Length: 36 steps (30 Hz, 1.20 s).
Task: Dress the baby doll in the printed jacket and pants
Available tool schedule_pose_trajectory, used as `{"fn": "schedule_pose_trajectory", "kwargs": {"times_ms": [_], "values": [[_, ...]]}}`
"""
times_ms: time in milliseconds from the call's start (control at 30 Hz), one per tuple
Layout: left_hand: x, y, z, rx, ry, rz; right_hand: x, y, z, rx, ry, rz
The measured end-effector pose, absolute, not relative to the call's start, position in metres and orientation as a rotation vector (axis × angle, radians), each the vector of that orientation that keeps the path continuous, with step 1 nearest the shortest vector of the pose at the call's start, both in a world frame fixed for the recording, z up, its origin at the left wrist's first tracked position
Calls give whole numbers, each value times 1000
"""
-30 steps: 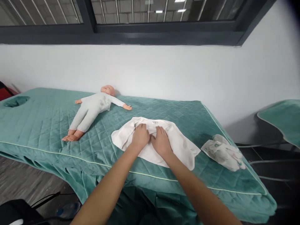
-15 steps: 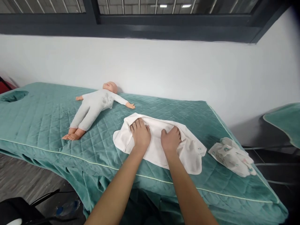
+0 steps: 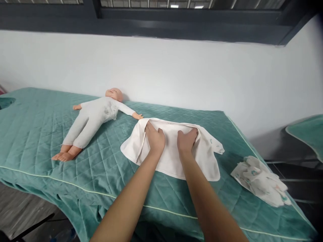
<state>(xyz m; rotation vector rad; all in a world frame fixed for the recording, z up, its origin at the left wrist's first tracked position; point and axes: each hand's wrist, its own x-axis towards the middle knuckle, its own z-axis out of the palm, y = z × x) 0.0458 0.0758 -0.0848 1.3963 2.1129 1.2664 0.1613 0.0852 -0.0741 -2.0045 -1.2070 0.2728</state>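
Teal bed — doll, white garment, printed cloth

left hand palm-down, pressing flat | right hand fingers curled, seemingly gripping

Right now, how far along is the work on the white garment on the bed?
Done: the white garment lies spread on the green bed cover. In hand: the left hand and right hand rest on it, fingers curled over its raised far edge. Remaining: it is not yet folded up, one end sticks out to the right, and the crumpled patterned cloth lies untouched.
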Motion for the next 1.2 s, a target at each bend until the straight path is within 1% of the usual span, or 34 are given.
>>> {"fn": "schedule_pose_trajectory", "kwargs": {"times_ms": [67, 233, 400, 633, 933, 1200], "values": [[48, 87, -88, 1489, 2138, 1208, 166, 97, -77, -2048, -1267, 274], [50, 101, -105, 1848, 2245, 937, 176, 110, -94, -2180, -1480, 290], [52, 103, -114, 1856, 2352, 814, 178, 115, -102, -2209, -1509, 269], [51, 115, -115, 1877, 2290, 577, 179, 121, -102, -2290, -1592, 366], [40, 122, -115, 1851, 2239, 630, 184, 138, -106, -2279, -1639, 357], [44, 124, -115, 1856, 2271, 600, 179, 139, -104, -2329, -1749, 280]]}}
